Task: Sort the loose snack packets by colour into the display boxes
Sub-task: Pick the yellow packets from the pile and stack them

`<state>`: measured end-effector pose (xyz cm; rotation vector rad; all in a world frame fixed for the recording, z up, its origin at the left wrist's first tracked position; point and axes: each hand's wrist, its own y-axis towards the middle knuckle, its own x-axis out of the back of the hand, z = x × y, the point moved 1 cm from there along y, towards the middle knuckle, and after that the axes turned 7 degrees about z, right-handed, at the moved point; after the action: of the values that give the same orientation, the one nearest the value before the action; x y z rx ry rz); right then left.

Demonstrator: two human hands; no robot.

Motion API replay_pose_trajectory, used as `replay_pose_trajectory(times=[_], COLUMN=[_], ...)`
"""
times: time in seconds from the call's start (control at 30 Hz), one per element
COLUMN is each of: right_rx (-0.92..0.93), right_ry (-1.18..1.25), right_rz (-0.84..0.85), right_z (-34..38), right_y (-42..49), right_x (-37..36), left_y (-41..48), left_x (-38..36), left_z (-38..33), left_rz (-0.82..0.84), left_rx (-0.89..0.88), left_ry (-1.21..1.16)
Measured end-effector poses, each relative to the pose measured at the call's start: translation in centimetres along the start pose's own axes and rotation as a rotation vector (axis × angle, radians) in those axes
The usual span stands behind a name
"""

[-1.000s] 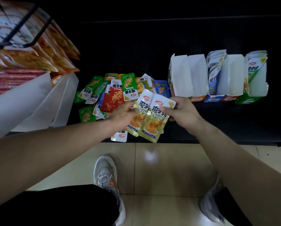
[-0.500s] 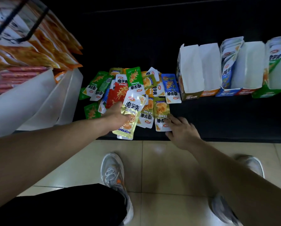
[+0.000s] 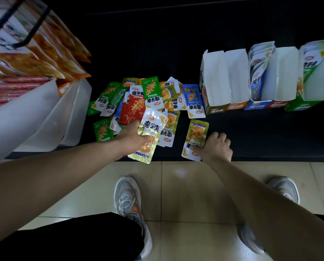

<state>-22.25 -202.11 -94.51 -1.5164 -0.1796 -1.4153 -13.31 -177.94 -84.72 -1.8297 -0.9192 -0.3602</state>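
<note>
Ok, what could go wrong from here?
The loose gold packet under the right hand lies at the shelf edge; it could slide onto the floor. The left hand holds a fanned stack of packets overhanging that edge; one may slip out. The gold box sits tight against the orange box; easy to misfile.

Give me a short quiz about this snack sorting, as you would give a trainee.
1. Multiple choice: the packet at the right hand is A) red, B) gold, C) blue.
2. True or false: the upright blue packets stand in the leftmost box.
3. Fill in: the bunch in the left hand is ___ coloured.
Key: 1 B; 2 false; 3 gold.
</note>
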Motion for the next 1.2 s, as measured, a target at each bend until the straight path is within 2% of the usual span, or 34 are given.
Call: replay_pose_trajectory(times=[0.2, 0.33, 0.53, 0.63, 0.77, 0.93, 1.07, 1.2], right_rx=[0.106, 0.116, 0.141, 0.173, 0.300, 0.544, 0.606, 0.593], right_ry=[0.238, 0.160, 0.041, 0.109, 0.305, 0.405, 0.493, 0.549], right_rz=[0.082, 0.122, 0.052, 0.056, 0.201, 0.386, 0.509, 0.361], right_z=[-0.2, -1.1, -0.9, -0.6, -0.6, -0.3, 1.5, 4.1], right_y=[0.3, 0.7, 0.0, 0.1, 0.0, -1.4, -3.0, -3.6], right_x=[0.3, 1.0, 0.2, 0.4, 2.5, 7.9, 10.7, 10.3], left_y=[-0.1, -0.2, -0.4, -0.4, -0.3, -0.5, -1.3, -2.1], left_x=[0.2, 0.2, -0.1, -0.1, 0.1, 0.7, 0.0, -0.9], left_z=[0.2, -0.2, -0.6, -0.8, -0.9, -1.4, -2.2, -3.0], left_rz=[0.008, 0.022, 0.022, 0.024, 0.022, 0.007, 0.057, 0.096], left_rx=[0.006, -0.005, -0.013, -0.013, -0.034, -0.054, -0.090, -0.139], left_ry=[0.024, -0.004, -0.012, -0.024, -0.055, -0.127, -0.155, -0.247])
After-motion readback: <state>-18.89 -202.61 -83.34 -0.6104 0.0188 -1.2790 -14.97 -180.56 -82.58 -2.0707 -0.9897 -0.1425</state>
